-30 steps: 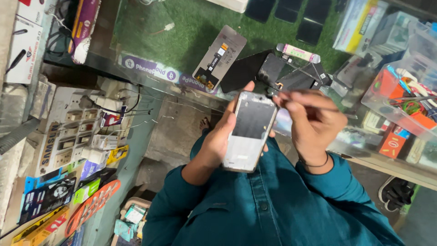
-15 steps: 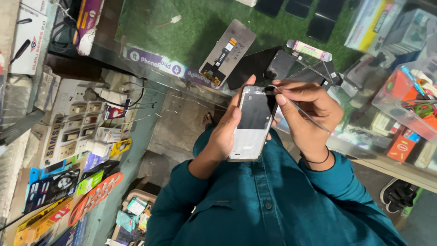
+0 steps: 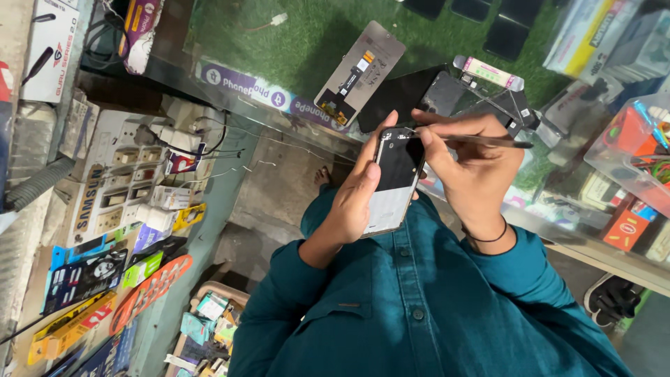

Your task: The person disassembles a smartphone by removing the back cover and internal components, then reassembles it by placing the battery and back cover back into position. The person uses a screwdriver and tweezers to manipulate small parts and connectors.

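Dim indoor light, soft shadows, sharp centre, stretched, slightly blurred edges

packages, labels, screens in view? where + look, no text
Opened phone: held in left hand, dark and white inside.
Display panel: face-down on green mat, grey rectangle.
Purple sticker strip: along counter edge.
White box: top left.
Orange carton: right, under glass.

A glass tabletop [image 3: 279,122] runs across the scene, with a green artificial-grass mat [image 3: 314,35] laid on its far part. Below its edge lies a grey concrete floor [image 3: 279,188]. At the left, a white panel of wall switches and sockets [image 3: 132,178] hangs with cables plugged in, beside coloured packets on display cards [image 3: 105,279]. Clear plastic boxes [image 3: 628,150] crowd the right side. The light is soft and even.
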Available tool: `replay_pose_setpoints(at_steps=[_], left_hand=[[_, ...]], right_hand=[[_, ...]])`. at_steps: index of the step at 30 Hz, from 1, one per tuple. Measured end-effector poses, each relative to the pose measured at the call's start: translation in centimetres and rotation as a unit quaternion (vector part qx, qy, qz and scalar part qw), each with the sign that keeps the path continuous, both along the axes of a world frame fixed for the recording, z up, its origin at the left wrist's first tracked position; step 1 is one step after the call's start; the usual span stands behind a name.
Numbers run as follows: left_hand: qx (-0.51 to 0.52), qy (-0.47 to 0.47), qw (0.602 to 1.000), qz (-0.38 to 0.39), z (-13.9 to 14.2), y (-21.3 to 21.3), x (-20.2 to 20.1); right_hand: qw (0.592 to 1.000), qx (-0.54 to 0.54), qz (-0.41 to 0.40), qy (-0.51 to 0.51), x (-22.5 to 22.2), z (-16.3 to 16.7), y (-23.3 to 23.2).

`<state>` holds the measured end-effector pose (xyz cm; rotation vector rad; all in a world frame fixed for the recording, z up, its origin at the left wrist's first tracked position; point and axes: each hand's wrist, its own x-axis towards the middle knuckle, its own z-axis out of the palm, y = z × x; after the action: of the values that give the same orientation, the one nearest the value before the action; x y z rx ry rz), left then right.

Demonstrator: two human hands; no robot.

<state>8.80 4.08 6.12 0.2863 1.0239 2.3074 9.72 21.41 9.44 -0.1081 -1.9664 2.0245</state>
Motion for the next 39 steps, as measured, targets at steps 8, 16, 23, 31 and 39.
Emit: replay_pose_setpoints(at_steps=[8,16,23,31,39], left_hand=[[-0.014,0.02,1.0,0.016,-0.2,-0.1,0.1],[-0.031,0.022,0.999,0.029,-0.7,-0.1,0.1],[-0.016,0.0,1.0,0.022,-0.9,-0.1,0.0],[-0.003,-0.022,0.999,0.029,-1.2,-0.2,0.1],[-0.013,-0.024,0.999,0.03,-1.8,0.0,-0.1]], right_hand=[[1.0,0.012,0.016,0.001,-0.3,0.3,-0.2],[0.998,0.035,0.025,-0.054,-1.1,0.5,-0.4],[0.996,0.033,0.037,-0.073,-1.7,-0.6,-0.8],[0.998,-0.023,0.048,-0.041,-2.0,-1.6,-0.3],[0.997,-0.02,0.067,-0.04,-1.8,-1.5,-0.3]])
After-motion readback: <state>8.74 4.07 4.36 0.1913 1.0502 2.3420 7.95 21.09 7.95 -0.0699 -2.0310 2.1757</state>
